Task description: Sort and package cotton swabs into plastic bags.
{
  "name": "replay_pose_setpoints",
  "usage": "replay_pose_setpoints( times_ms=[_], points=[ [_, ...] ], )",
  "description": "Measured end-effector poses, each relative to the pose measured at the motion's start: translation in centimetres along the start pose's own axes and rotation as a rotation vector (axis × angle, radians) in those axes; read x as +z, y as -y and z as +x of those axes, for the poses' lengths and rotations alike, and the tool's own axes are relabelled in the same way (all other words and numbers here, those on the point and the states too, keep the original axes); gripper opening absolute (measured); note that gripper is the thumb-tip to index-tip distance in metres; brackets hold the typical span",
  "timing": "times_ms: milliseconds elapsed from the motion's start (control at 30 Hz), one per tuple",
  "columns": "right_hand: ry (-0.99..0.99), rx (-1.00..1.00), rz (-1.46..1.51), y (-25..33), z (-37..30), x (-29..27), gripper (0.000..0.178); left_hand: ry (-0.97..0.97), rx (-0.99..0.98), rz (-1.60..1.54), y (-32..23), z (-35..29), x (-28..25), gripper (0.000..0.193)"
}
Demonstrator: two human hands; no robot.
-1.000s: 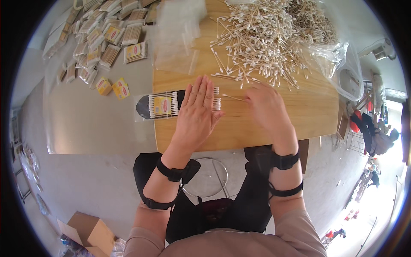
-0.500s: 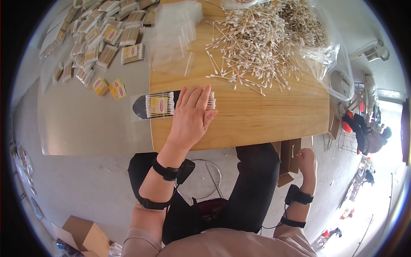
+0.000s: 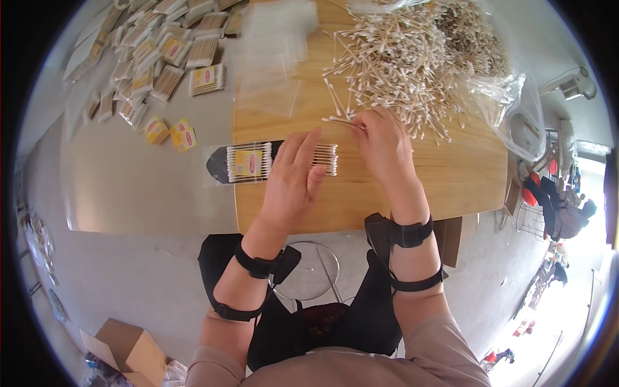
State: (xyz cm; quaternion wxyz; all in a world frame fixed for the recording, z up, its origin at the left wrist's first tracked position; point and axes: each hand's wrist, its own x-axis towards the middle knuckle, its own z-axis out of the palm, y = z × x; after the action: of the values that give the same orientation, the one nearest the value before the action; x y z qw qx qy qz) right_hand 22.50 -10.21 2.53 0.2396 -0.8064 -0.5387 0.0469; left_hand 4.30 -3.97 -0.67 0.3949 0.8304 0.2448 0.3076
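Observation:
My left hand (image 3: 289, 184) lies over a black strip (image 3: 217, 166) with its fingers stretched out and the thumb apart. Left of it, a row of cotton swabs with a yellow label (image 3: 247, 162) rests on the strip inside a clear bag. More cotton swabs (image 3: 327, 159) stick out to the right of that hand; the part beneath the palm is hidden. My right hand (image 3: 385, 145) is closed in a pinch on a few cotton swabs (image 3: 340, 121) at the near left edge of a big heap of loose cotton swabs (image 3: 396, 58).
Filled swab packets (image 3: 169, 84) are piled at the far left. Two small yellow label stacks (image 3: 183, 135) sit nearer. Clear plastic bags (image 3: 267, 58) lie at the back middle. A large plastic bag (image 3: 516, 119) borders the heap. A cardboard box (image 3: 143, 357) stands on the floor.
My right hand has come up from beside my leg to the swab heap and closed on swabs there. The left hand stays over the strip; the whole view has shifted slightly.

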Motion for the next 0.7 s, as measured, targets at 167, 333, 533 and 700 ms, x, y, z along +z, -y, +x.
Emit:
replay_pose_setpoints(
  times_ms=[167, 333, 533, 700],
  points=[
    [-0.009, -0.052, -0.057, 0.1, -0.2, 1.0, 0.007, -0.065, -0.043, -0.115, 0.2, -0.4, -0.4, 0.062],
    [0.006, -0.166, -0.033, 1.6, -0.3, 1.4, 0.008, -0.155, -0.061, -0.330, 1.3, -0.7, 0.1, 0.058],
    [0.048, -0.179, 0.132, 1.7, -0.8, 1.8, 0.013, -0.094, -0.047, -0.347, 1.1, -0.4, -0.1, 0.056],
    [-0.049, -0.088, 0.187, 0.8, -0.8, 1.1, 0.015, -0.065, -0.062, -0.300, 0.9, -0.5, -0.3, 0.057]
  ],
)
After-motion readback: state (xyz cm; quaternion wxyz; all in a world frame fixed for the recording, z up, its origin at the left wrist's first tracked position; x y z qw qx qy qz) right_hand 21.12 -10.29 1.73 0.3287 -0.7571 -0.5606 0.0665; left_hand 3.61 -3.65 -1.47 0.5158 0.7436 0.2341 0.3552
